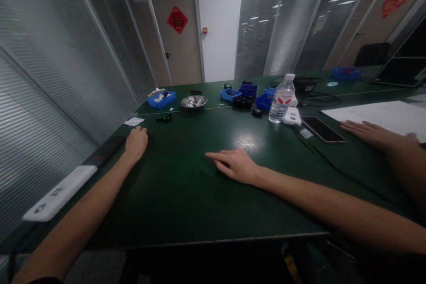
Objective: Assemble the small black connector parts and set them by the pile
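Along the left edge of the bench (186,213) lies a long white device (60,193), with a dark flat piece (104,153) beyond it; set lengthwise there, both probably stay out of the way of the forearms. The left hand (136,143) comes next, low at the bench, its fingers curled. A dark spot shows by its fingertips, but I cannot tell whether the hand grips anything. Just past it lies a scrap of white paper (133,121).

Further back, a blue basket (162,100) holds small items, likely so they don't scatter. In front of it is a small dark object (164,118), lying loose on the bench: ahead of the left hand and slightly to its right, apart from it, and well apart from the right hand. A shiny metal bowl (194,102) stands farther back, between the two hands from left to right.

The right hand (234,165) is well apart from the left and grips nothing visible, index finger pointing left; the forearm seems laid down for support. Behind it are blue trays and a black bundle (242,102), then an upright water bottle (282,100), a white box (292,116) and a phone (322,129) lying flat. Farthest right, another person's hand (369,133) lies by a white sheet (382,115), perhaps steadying it.
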Motion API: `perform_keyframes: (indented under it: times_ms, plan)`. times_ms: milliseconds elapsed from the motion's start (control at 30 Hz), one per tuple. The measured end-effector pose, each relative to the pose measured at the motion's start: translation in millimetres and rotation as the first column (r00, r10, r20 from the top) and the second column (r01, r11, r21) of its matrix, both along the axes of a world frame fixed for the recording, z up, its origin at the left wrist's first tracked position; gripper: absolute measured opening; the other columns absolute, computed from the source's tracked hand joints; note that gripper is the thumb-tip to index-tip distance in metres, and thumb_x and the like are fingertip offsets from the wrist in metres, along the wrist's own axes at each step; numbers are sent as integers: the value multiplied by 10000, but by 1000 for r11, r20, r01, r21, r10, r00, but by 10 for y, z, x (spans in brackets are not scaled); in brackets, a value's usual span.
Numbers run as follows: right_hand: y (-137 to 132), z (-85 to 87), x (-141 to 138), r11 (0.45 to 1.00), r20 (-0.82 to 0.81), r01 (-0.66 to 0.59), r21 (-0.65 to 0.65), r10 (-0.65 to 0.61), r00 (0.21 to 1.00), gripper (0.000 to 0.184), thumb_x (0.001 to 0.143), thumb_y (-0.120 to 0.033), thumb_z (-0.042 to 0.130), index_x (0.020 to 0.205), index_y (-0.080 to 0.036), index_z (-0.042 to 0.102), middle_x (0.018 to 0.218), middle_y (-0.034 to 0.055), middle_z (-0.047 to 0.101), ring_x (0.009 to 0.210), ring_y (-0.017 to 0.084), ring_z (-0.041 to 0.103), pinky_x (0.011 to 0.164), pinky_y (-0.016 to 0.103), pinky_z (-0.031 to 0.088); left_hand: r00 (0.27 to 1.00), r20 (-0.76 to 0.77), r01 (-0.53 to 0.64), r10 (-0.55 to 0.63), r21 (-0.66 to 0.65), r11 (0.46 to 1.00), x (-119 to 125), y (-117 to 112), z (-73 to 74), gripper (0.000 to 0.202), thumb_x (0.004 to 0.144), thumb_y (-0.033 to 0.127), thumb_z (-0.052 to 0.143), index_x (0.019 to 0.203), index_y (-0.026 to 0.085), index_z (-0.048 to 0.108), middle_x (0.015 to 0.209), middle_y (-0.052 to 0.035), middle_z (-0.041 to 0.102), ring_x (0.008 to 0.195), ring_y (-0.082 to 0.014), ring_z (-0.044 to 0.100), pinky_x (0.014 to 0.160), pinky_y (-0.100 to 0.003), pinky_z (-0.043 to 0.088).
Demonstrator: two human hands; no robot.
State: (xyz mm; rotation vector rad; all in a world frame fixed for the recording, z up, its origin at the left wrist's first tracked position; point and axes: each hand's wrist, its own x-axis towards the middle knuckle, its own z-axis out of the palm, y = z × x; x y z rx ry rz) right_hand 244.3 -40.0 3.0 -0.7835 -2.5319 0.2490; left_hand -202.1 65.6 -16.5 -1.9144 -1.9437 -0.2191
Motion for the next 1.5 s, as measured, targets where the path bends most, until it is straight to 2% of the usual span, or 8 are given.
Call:
perform_keyframes:
  times_ms: [333,533,833,1000,1133,1300,1500]
  plan:
    - [-4,-4,-1,1000,2,7,-3,-7,1000,423,1053,-312,440,1444,-217,569,1064,67,744,736,127,649,673,248,465,1000,-10,-18,18,-13,1000,4,-8,31,396,991,246,377,1147,90,706,1107,-199,656,1014,-324,628,837,-407,532]
    - [1,-13,0,1000,-13,-2,1,2,1000,428,1058,-322,434,1455,-220,558,1079,74,744,741,129,652,668,248,467,1000,18,-19,19,13,1000,18,-28,39,397,1002,259,369,1148,97,700,1187,-203,629,1027,-317,624,830,-391,537]
    - [-2,-3,3,1000,-14,-3,-4,3,1000,424,1060,-328,428,1443,-213,568,1048,67,747,727,124,649,678,251,470,999,33,-12,13,-13,1000,28,-17,46,404,999,252,359,1179,107,691,1182,-204,622,1024,-317,628,832,-396,542]
    - [-2,-12,-4,1000,-10,10,4,-10,1000,420,1054,-317,433,1436,-220,578,1053,69,750,723,123,649,664,246,459,998,4,-55,55,-13,998,72,-47,69,388,988,257,377,1128,120,711,1164,-196,638,1035,-334,629,804,-411,545]
    - [-2,-19,-12,1000,-12,13,14,-13,1000,418,1052,-319,437,1432,-223,583,1052,68,754,739,130,661,672,252,462,997,17,-74,74,-3,997,53,-43,58,404,992,259,371,1195,113,688,1163,-193,641,1010,-313,639,801,-389,545]
    - [-9,0,-7,1000,-3,9,-2,-9,1000,420,1056,-318,430,1439,-221,574,1093,73,750,782,140,678,711,256,484,998,18,-57,58,-15,998,16,-29,46,411,1001,269,356,1194,112,683,1179,-198,625,1014,-313,629,807,-386,544]
    - [-4,-4,-5,1000,-5,10,0,-10,1000,417,1056,-318,430,1435,-221,575,1078,67,747,742,131,662,677,252,474,1000,11,-28,28,-12,1000,-11,-32,33,400,996,262,364,1205,118,674,1172,-201,615,989,-320,622,780,-391,543]
